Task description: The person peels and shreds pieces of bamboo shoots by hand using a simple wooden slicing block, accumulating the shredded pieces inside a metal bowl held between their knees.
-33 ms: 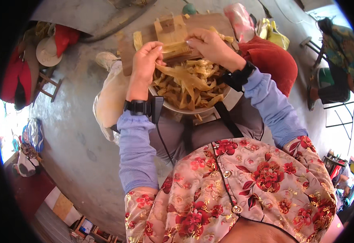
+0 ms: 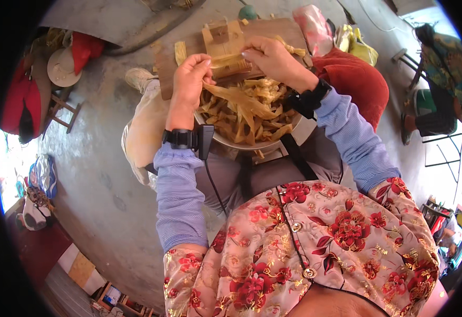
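Observation:
My left hand (image 2: pixel 189 79) pinches the left end of a flat, yellow-brown leafy strip (image 2: pixel 228 64). At its other end my right hand (image 2: pixel 272 57) has thumb and fingers closed on it. The strip is stretched between both hands over the near edge of a brown wooden board (image 2: pixel 273 33). Below the hands, a round metal basin (image 2: pixel 236 144) is heaped with similar limp strips (image 2: pixel 246 108). One long piece hangs from near my left fingers onto the heap. A flat tan piece (image 2: pixel 223 38) lies on the board.
A red rounded cushion-like thing (image 2: pixel 355 79) is right of the basin. Beyond it are a pink-white bag (image 2: pixel 314 29) and a yellow bag (image 2: pixel 365 47). Another person (image 2: pixel 447 74) sits at far right. A wooden stool (image 2: pixel 62 111) stands at left on the grey floor (image 2: pixel 99 158).
My right hand and forearm have shifted very slightly left. My left hand keeps its place, and both hands still hold the strip.

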The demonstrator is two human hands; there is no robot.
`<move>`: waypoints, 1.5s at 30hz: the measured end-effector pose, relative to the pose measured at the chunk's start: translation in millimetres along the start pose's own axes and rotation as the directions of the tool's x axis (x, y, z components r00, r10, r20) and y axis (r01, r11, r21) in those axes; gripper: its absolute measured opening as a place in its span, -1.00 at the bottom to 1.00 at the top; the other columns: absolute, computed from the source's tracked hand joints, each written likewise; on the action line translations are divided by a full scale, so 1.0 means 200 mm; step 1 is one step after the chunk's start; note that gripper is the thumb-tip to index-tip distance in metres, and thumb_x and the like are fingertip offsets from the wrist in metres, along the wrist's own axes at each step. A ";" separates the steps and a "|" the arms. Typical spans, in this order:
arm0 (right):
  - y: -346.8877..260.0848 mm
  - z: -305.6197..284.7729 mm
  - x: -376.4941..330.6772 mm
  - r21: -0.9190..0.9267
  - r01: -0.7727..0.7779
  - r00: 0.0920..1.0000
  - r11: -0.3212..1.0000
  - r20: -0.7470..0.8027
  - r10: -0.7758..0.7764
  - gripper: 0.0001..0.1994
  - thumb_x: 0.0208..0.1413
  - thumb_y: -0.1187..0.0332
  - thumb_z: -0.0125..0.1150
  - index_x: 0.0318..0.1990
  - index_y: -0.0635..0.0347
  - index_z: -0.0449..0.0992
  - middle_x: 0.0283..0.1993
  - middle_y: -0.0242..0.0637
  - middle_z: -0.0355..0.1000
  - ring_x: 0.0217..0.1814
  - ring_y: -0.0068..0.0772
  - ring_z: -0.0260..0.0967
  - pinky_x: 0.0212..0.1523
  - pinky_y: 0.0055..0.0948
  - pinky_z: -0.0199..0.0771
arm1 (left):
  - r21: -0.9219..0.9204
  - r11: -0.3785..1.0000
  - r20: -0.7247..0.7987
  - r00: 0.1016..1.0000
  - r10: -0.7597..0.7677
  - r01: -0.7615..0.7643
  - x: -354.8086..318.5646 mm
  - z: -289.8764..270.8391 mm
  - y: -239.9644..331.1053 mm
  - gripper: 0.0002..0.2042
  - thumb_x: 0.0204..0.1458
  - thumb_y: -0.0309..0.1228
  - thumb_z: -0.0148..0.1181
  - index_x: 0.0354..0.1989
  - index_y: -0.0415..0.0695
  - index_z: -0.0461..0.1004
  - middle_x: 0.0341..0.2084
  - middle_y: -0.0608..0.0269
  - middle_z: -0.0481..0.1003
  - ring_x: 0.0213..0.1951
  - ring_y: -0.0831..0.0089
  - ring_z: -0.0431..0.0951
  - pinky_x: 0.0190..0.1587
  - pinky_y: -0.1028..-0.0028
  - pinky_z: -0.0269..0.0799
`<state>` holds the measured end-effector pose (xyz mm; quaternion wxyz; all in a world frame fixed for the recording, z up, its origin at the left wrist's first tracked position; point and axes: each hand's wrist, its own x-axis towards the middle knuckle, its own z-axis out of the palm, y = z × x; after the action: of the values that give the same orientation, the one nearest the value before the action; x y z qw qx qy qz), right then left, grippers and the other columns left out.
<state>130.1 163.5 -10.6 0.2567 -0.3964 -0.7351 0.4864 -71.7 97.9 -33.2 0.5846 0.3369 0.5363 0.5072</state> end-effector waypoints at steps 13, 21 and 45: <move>0.00 -0.06 -0.10 -0.498 0.493 0.846 0.714 0.079 -0.528 -0.84 0.00 0.28 0.14 -0.27 0.08 0.48 -0.40 -0.23 0.45 -0.27 -0.03 0.38 -0.33 -0.24 0.36 | 0.540 0.821 -0.100 0.954 0.283 -0.187 -0.08 0.03 -0.14 -0.95 0.05 -0.54 0.07 -0.36 -0.24 0.44 -0.62 0.41 0.41 -0.56 0.68 0.34 -0.49 0.66 0.25; -0.18 -0.05 -0.21 -0.318 0.414 0.854 0.853 -0.190 -0.485 -0.86 0.01 0.29 0.21 -0.35 0.14 0.55 -0.55 -0.19 0.42 -0.57 -0.13 0.36 -0.55 -0.32 0.37 | -0.366 0.888 0.229 0.951 -0.205 0.280 -0.48 0.39 0.09 -0.83 0.12 -0.44 0.00 -0.15 -0.22 0.41 -0.54 0.32 0.42 -0.58 0.59 0.37 -0.48 0.58 0.34; -0.14 0.01 -0.39 -0.370 0.095 0.916 0.924 -0.331 -0.227 -0.93 -0.04 0.38 0.14 -0.44 0.15 0.48 -0.58 -0.09 0.38 -0.57 0.01 0.32 -0.56 -0.32 0.33 | 0.239 0.957 0.112 0.984 0.139 -0.163 -0.37 0.48 -0.14 -0.83 -0.19 -0.54 0.13 -0.35 -0.16 0.44 -0.52 0.14 0.37 -0.49 0.19 0.37 -0.43 0.32 0.33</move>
<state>161.5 91.7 14.9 0.3558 -0.4566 -0.7784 0.2431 33.6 33.7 -18.9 0.5222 0.4706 0.5398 0.4631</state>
